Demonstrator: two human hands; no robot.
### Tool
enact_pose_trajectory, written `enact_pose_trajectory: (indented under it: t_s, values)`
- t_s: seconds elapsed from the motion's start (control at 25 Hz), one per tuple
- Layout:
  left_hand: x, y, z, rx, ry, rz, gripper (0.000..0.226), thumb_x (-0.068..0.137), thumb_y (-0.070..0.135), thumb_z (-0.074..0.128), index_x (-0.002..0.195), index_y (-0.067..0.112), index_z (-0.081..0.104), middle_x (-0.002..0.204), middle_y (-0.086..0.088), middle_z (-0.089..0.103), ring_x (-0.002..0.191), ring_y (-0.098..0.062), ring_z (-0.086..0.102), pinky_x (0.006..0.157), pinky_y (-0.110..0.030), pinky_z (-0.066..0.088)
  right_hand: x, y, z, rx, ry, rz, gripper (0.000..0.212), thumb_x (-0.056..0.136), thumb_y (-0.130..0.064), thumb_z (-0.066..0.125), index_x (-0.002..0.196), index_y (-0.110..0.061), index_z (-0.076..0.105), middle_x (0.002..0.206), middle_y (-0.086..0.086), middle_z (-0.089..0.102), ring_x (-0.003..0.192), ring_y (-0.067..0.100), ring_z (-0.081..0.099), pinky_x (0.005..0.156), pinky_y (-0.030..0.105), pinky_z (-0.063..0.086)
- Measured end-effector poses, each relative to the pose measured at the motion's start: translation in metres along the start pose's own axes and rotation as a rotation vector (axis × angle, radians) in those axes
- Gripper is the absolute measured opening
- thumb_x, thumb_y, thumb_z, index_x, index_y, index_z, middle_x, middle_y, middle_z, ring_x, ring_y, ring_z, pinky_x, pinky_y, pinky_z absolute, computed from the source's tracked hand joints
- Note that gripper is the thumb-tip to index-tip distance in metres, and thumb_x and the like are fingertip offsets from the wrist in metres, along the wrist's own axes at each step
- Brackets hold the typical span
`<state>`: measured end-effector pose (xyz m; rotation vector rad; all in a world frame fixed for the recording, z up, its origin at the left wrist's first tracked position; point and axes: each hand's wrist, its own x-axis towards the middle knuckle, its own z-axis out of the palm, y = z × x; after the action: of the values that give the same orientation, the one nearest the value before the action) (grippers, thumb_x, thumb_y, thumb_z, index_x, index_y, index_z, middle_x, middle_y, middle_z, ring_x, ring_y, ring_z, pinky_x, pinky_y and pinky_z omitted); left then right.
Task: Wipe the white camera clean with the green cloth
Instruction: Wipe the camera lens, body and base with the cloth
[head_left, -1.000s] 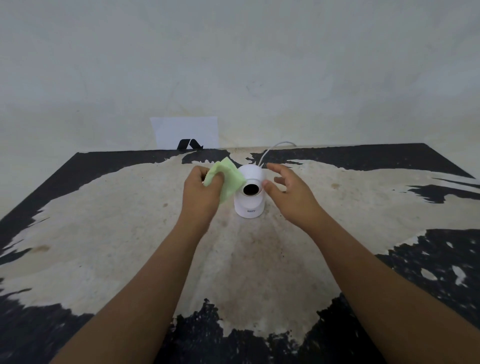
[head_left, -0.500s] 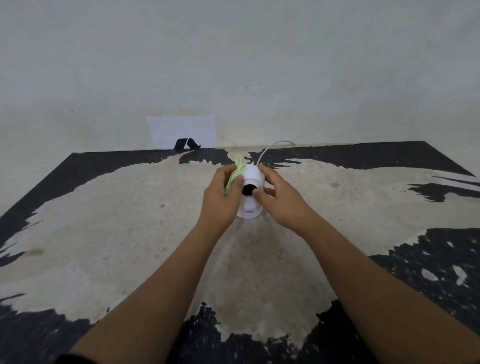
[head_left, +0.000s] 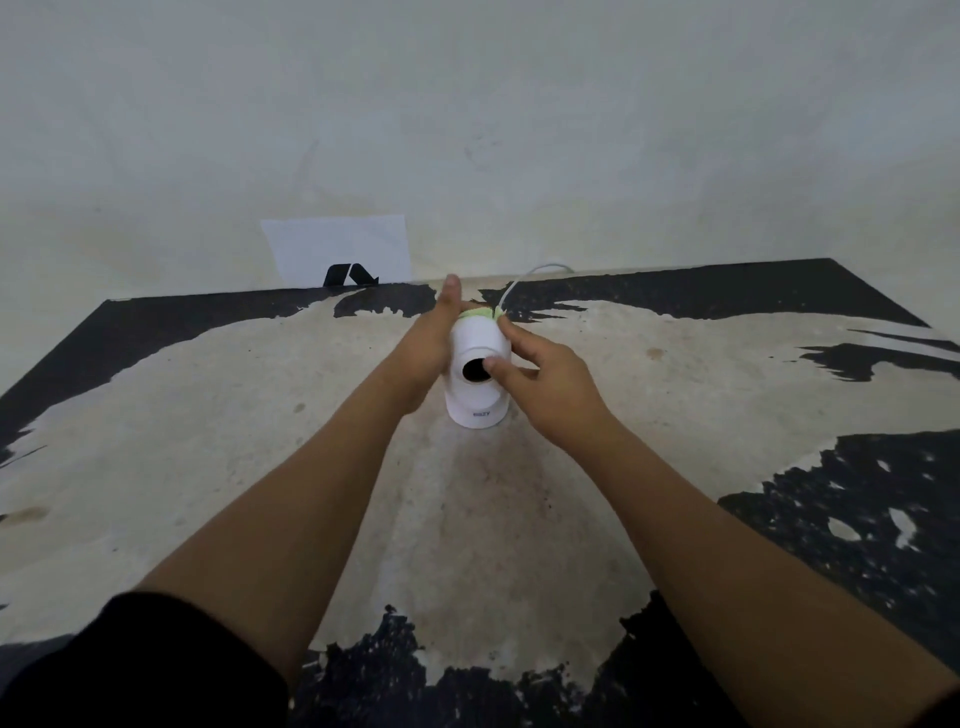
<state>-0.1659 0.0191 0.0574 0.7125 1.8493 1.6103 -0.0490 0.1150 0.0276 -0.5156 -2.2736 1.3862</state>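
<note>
The white camera (head_left: 478, 374) stood upright on its round base near the middle of the worn black-and-beige tabletop (head_left: 208, 415), its long axis vertical and its dark round lens (head_left: 475, 370) facing back toward the person, tipped slightly upward. A thin white cable (head_left: 524, 278) ran from behind its top toward the wall (head_left: 467, 130). The left hand (head_left: 428, 353) lay flat against the camera's left side, fingers stretched out and together toward the wall, palm pressed to the housing; only a thin strip of the green cloth (head_left: 480, 313) showed, draped over the far top edge of the camera head, and whether that hand pinned the cloth behind the housing could not be told. The right hand (head_left: 545, 379) gripped the camera's right side in a loose curl, its thumb resting on the front face at the lens rim and its fingers reaching up around the top, touching the cloth's edge. A dark sleeve (head_left: 156, 665) covered the left upper arm. At the far edge of the table a white sheet of paper (head_left: 337, 247) leaned against the wall, with a small black object (head_left: 348, 275) in front of it
</note>
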Motion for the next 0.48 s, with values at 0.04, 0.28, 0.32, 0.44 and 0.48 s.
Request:
enact_pose_trajectory:
  t_s: [0.04, 0.28, 0.32, 0.44, 0.48]
  values:
    - [0.003, 0.0, 0.0, -0.052, -0.014, -0.032, 0.072, 0.088, 0.068, 0.02, 0.102, 0.013, 0.066, 0.101, -0.016, 0.069, 0.093, -0.029, 0.065, 0.088, -0.043, 0.05, 0.0, -0.001, 0.004, -0.013, 0.051, -0.001, 0.056, 0.087, -0.038, 0.062, 0.139, -0.028, 0.045, 0.143, -0.004, 0.051, 0.117, 0.013, 0.057, 0.093, 0.023, 0.045]
    - [0.009, -0.022, -0.002, -0.269, -0.022, -0.186, 0.079, 0.084, 0.074, 0.021, 0.103, 0.014, 0.07, 0.105, -0.016, 0.073, 0.1, -0.031, 0.068, 0.092, -0.043, 0.052, 0.005, -0.006, 0.011, -0.082, 0.177, 0.0, 0.05, 0.087, -0.04, 0.06, 0.132, -0.02, 0.054, 0.134, 0.002, 0.06, 0.12, 0.016, 0.056, 0.102, 0.03, 0.045]
    - [0.009, -0.026, -0.001, -0.288, -0.003, -0.196, 0.076, 0.086, 0.071, 0.022, 0.103, 0.015, 0.069, 0.103, -0.015, 0.074, 0.098, -0.03, 0.068, 0.091, -0.041, 0.052, 0.005, -0.006, 0.011, -0.095, 0.181, -0.004, 0.05, 0.087, -0.04, 0.06, 0.132, -0.02, 0.055, 0.133, 0.002, 0.061, 0.12, 0.016, 0.057, 0.102, 0.03, 0.045]
    - [0.003, -0.033, 0.004, -0.319, 0.097, -0.211, 0.067, 0.093, 0.059, 0.023, 0.112, 0.01, 0.064, 0.101, -0.016, 0.071, 0.095, -0.03, 0.066, 0.084, -0.038, 0.052, 0.006, -0.006, 0.01, -0.124, 0.176, 0.002, 0.049, 0.087, -0.04, 0.059, 0.132, -0.021, 0.055, 0.132, 0.001, 0.062, 0.119, 0.016, 0.057, 0.097, 0.024, 0.041]
    - [-0.001, -0.036, 0.002, -0.334, 0.147, -0.218, 0.063, 0.095, 0.054, 0.024, 0.111, 0.008, 0.063, 0.099, -0.017, 0.071, 0.092, -0.03, 0.065, 0.078, -0.036, 0.051, 0.005, -0.006, 0.01, -0.131, 0.169, 0.005, 0.049, 0.088, -0.041, 0.058, 0.132, -0.021, 0.054, 0.132, 0.001, 0.062, 0.119, 0.016, 0.057, 0.097, 0.024, 0.04]
